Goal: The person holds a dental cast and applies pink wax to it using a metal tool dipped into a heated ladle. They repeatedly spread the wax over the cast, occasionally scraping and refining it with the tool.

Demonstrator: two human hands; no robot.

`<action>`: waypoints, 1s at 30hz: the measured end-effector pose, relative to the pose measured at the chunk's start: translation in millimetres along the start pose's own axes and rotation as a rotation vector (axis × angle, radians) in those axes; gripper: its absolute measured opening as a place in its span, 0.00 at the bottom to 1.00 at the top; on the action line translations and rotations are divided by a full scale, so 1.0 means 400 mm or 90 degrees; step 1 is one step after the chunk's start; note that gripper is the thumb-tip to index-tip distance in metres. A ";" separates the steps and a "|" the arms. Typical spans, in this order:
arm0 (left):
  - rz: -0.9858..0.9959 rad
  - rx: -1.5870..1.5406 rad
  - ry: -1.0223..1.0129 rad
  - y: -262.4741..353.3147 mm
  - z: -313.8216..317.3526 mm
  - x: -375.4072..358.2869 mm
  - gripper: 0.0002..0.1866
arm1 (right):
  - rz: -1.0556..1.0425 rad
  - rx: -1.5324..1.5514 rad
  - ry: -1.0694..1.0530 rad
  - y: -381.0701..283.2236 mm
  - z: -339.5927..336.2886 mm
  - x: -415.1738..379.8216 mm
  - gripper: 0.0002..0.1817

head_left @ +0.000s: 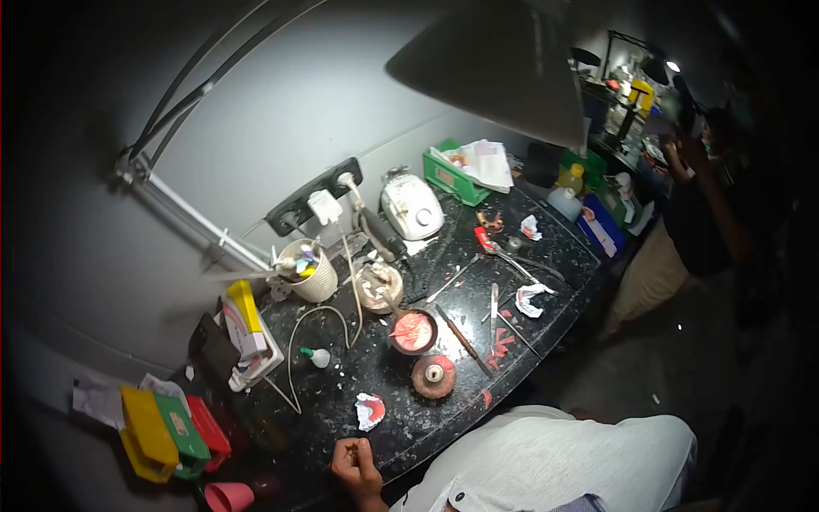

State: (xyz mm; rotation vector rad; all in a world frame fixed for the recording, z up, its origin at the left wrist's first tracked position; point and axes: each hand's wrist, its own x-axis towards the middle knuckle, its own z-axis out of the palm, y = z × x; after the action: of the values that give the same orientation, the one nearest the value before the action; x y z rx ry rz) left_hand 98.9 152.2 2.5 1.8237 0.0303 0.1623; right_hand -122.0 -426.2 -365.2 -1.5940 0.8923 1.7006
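Note:
My left hand (pixel 357 465) rests at the front edge of the black worktable, its fingers curled in and the thumb lying along them; nothing shows in it. Just beyond it lies a white dental cast with a pink wax plate (pixel 370 411). Farther in stand a round reddish-brown burner with a pale central top (pixel 433 376) and a small bowl of pink wax (pixel 413 331). A wooden-handled knife (pixel 463 339) lies beside these, near a metal spatula (pixel 494 309) and pink wax scraps (pixel 502 343). My right hand is out of view.
Another white cast (pixel 534 300), a red-handled tool (pixel 485 240) and a white machine (pixel 412 206) stand farther back. A lamp shade (pixel 495 68) overhangs the table. A cable (pixel 296 341) crosses the left side, near a green-tipped bulb (pixel 316 357). Another person (pixel 695 213) is at right.

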 end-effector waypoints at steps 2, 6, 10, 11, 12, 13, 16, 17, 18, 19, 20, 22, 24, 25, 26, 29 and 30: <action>-0.026 -0.002 0.031 -0.003 0.011 0.000 0.11 | 0.011 0.006 -0.021 0.052 0.017 0.041 0.27; -0.007 -0.020 0.053 -0.130 -0.007 0.002 0.11 | 0.079 0.053 -0.117 0.249 0.024 0.225 0.27; -0.012 -0.042 0.058 -0.106 -0.005 0.002 0.11 | 0.041 -0.010 -0.036 0.138 0.081 -0.107 0.27; -0.016 -0.039 0.052 -0.101 -0.003 0.001 0.11 | 0.038 -0.037 -0.033 0.137 0.084 -0.120 0.26; -0.020 -0.035 0.043 -0.097 -0.005 -0.002 0.11 | 0.036 -0.056 -0.032 0.143 0.086 -0.125 0.26; -0.019 -0.039 0.037 -0.094 -0.005 -0.004 0.11 | 0.034 -0.071 -0.030 0.145 0.089 -0.127 0.25; -0.011 -0.015 0.028 -0.088 -0.005 -0.010 0.10 | 0.028 -0.106 -0.026 0.153 0.093 -0.131 0.24; -0.007 -0.017 0.025 -0.086 -0.007 -0.011 0.10 | 0.025 -0.115 -0.026 0.157 0.094 -0.131 0.24; -0.014 -0.014 0.031 -0.082 -0.008 -0.011 0.10 | 0.022 -0.124 -0.026 0.157 0.095 -0.131 0.24; -0.023 -0.013 0.036 -0.082 -0.008 -0.011 0.10 | 0.020 -0.133 -0.026 0.160 0.098 -0.132 0.23; -0.025 0.001 0.037 -0.087 -0.007 -0.012 0.10 | 0.020 -0.140 -0.024 0.162 0.102 -0.130 0.23; -0.033 0.001 0.032 -0.096 -0.005 -0.017 0.10 | 0.016 -0.154 -0.026 0.163 0.110 -0.132 0.22; -0.043 0.006 0.033 -0.099 -0.003 -0.015 0.10 | 0.014 -0.167 -0.025 0.154 0.117 -0.132 0.21; -0.050 0.008 0.035 -0.097 0.000 -0.018 0.10 | 0.016 -0.175 -0.026 0.149 0.123 -0.133 0.21; -0.056 0.014 0.038 -0.091 -0.004 -0.019 0.10 | 0.014 -0.183 -0.027 0.139 0.125 -0.132 0.21; -0.042 0.021 0.052 -0.107 -0.010 -0.010 0.10 | 0.004 -0.201 -0.027 0.121 0.133 -0.126 0.20; -0.035 0.012 0.060 -0.102 -0.008 -0.006 0.10 | -0.002 -0.211 -0.025 0.119 0.134 -0.124 0.19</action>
State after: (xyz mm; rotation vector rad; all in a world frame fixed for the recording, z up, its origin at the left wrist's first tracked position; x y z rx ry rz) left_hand 98.7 165.7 -36.3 1.8304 0.1491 0.2102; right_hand -188.1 -409.2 -311.2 -1.7619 0.6092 1.9476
